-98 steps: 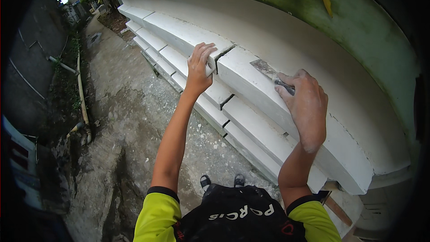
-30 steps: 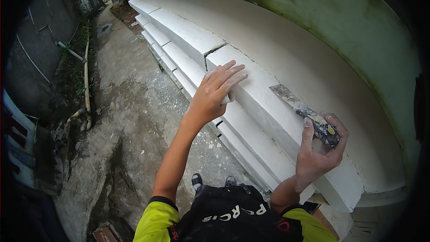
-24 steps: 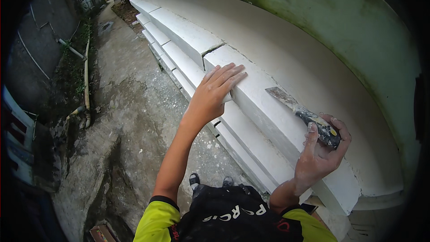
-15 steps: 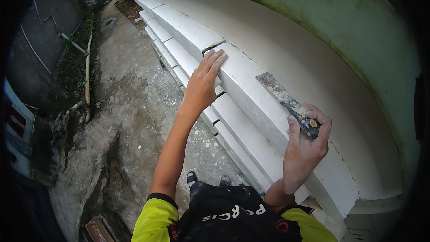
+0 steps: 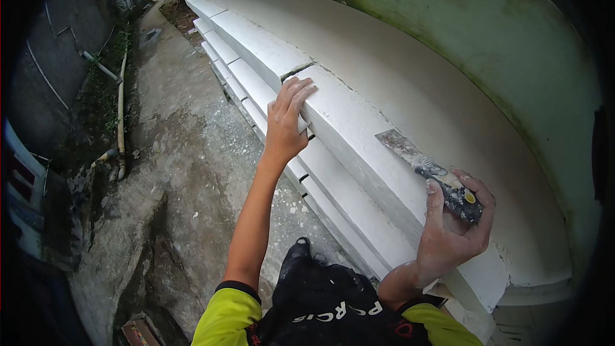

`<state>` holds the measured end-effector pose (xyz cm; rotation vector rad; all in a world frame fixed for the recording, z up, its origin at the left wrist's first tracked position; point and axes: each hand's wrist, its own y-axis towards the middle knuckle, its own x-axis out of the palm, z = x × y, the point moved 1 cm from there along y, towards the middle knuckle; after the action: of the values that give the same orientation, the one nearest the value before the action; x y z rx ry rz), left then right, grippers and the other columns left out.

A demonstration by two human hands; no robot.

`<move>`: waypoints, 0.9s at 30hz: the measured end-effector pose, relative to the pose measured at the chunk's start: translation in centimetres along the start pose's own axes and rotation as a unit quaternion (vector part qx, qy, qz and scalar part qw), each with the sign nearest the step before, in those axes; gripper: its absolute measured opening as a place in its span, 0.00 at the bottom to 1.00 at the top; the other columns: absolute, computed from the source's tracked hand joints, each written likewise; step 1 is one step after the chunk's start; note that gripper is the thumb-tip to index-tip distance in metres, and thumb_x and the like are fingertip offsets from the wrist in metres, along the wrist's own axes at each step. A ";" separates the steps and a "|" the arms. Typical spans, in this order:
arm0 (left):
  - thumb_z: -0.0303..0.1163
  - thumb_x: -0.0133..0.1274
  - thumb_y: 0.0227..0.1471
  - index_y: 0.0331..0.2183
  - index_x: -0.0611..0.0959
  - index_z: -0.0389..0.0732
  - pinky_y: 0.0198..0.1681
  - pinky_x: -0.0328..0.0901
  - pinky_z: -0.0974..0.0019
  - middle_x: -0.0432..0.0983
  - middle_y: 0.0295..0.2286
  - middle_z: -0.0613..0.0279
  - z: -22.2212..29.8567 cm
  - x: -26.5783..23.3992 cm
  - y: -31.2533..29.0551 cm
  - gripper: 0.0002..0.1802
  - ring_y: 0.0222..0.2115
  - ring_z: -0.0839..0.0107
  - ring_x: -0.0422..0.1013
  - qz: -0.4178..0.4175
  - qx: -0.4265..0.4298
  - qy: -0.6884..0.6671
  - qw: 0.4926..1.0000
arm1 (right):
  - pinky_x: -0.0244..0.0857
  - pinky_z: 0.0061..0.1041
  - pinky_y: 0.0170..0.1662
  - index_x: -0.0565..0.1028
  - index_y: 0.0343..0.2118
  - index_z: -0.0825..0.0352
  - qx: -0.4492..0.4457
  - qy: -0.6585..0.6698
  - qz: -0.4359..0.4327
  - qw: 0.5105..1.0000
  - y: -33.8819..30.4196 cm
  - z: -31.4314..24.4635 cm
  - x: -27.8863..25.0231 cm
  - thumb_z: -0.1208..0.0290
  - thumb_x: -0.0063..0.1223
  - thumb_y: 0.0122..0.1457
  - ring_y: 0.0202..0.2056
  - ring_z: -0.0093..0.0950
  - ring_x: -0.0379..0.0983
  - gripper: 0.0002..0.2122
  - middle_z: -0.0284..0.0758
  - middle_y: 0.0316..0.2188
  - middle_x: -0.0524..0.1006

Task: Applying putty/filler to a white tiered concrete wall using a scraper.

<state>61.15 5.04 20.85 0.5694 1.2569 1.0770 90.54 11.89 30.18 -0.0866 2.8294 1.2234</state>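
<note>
My right hand [image 5: 455, 237] holds a putty knife [image 5: 442, 186] by its dark, plaster-smeared handle, thumb on one side and fingers on the other. Its flat metal blade [image 5: 397, 143] points away to the left, over the top ledge of the stepped white blocks [image 5: 346, 106]. My left hand [image 5: 289, 118] is bent over the outer edge of that ledge, just beside a dark open joint [image 5: 298, 69]. A small pale edge [image 5: 302, 124] shows under its palm; what it is stays hidden. White dust coats the fingers of both hands.
Lower white steps [image 5: 339, 173] run along the wall, with dark gaps between blocks. A smooth cream wall [image 5: 410, 83] rises behind, under a mossy green curved surface [image 5: 493, 45]. To the left lies a rough concrete path [image 5: 192, 128], with a pipe [image 5: 120, 109] along its far side.
My right hand and the putty knife have shifted slightly right and nearer me. My left hand has moved a little left along the ledge edge. One foot has stepped forward.
</note>
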 end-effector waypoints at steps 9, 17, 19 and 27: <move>0.15 0.57 0.35 0.54 0.74 0.49 0.58 0.58 0.55 0.70 0.57 0.66 -0.3 0.2 -0.1 0.40 0.63 0.57 0.60 -0.006 -0.003 -0.019 1.000 | 0.76 0.32 0.48 0.68 0.43 0.72 0.065 -0.036 -0.061 0.995 0.2 0.8 1.4 0.86 0.68 0.48 0.44 0.36 0.77 0.21 0.48 0.42 0.77; 0.14 0.56 0.33 0.54 0.74 0.48 0.56 0.60 0.55 0.71 0.56 0.67 -0.3 0.1 0.0 0.41 0.62 0.58 0.62 0.010 0.005 -0.015 1.000 | 0.75 0.22 0.38 0.61 0.49 0.72 -0.008 0.111 0.073 0.991 -0.4 1.3 -2.0 0.78 0.63 0.56 0.38 0.32 0.78 0.23 0.50 0.38 0.76; 0.14 0.56 0.33 0.54 0.74 0.48 0.56 0.59 0.55 0.71 0.56 0.66 -0.1 0.2 0.1 0.41 0.63 0.58 0.61 0.009 0.007 -0.026 1.000 | 0.75 0.19 0.34 0.59 0.49 0.70 -0.024 0.176 0.071 0.981 -0.6 1.7 -2.1 0.76 0.63 0.58 0.35 0.31 0.78 0.23 0.51 0.36 0.76; 0.13 0.56 0.35 0.55 0.73 0.51 0.59 0.58 0.53 0.69 0.58 0.68 0.3 -0.2 0.0 0.42 0.64 0.59 0.59 -0.005 -0.004 -0.011 1.000 | 0.67 0.18 0.23 0.54 0.47 0.64 -0.023 0.120 0.069 0.990 -0.1 1.7 -4.2 0.72 0.55 0.63 0.17 0.25 0.70 0.19 0.59 0.34 0.77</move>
<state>61.42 4.90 20.99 0.5669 1.2346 1.0646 94.79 13.19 29.21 -0.0438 3.0568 1.3956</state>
